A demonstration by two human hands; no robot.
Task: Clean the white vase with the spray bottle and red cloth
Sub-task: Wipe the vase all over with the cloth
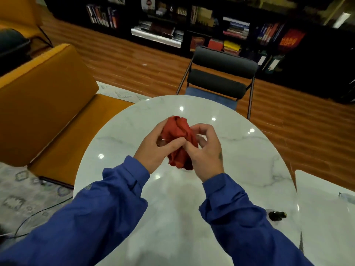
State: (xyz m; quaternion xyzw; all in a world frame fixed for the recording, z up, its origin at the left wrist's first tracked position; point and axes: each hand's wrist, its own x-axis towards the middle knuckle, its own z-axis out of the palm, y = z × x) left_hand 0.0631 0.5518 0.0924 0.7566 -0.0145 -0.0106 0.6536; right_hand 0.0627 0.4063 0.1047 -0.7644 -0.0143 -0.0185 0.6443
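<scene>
A crumpled red cloth (179, 139) is held above the middle of the round white marble table (240, 154). My left hand (155, 148) grips its left side with the thumb across the fabric. My right hand (206, 152) pinches its right side, and the cloth's lower end hangs between the two palms. Both arms wear blue sleeves. No white vase or spray bottle is in view.
A small dark object (277, 215) lies near the table's right edge. A second white tabletop (324, 217) adjoins on the right. A black chair (221, 77) stands behind the table, an orange sofa (44, 104) to the left, and bookshelves (192, 25) line the far wall.
</scene>
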